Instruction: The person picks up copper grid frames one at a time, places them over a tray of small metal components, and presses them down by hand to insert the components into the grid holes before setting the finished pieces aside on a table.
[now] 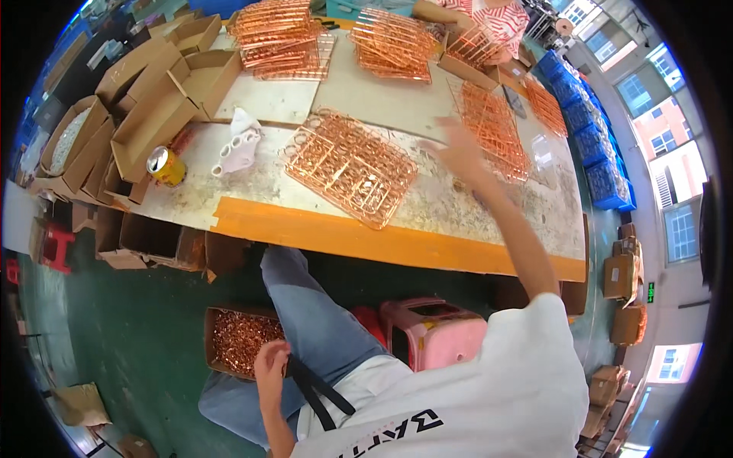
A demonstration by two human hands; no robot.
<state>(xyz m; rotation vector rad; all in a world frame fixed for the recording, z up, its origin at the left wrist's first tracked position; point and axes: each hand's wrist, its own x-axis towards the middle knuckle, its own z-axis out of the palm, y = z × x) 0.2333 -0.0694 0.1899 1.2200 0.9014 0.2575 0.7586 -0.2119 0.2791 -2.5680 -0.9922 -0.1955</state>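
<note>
My right hand (466, 159) is smeared by motion over the table, between a flat stack of copper-coloured wire racks (351, 168) and a taller pile of similar racks (491, 130). Whether it holds anything does not show. Down at my lap, my left hand (271, 360) is at the right edge of a cardboard box (211, 353) filled with small shiny copper-coloured pieces (246, 337). Its fingers are curled together, and what they hold, if anything, is hidden. A black strap (317, 389) lies beside that hand.
On the table (259, 187) stand a yellow can (166, 166), a white plastic piece with round holes (237, 149) and open cardboard trays (156, 114). More rack piles (393, 44) lie farther back, near another person (496, 27). Beneath is a pink stool (439, 332).
</note>
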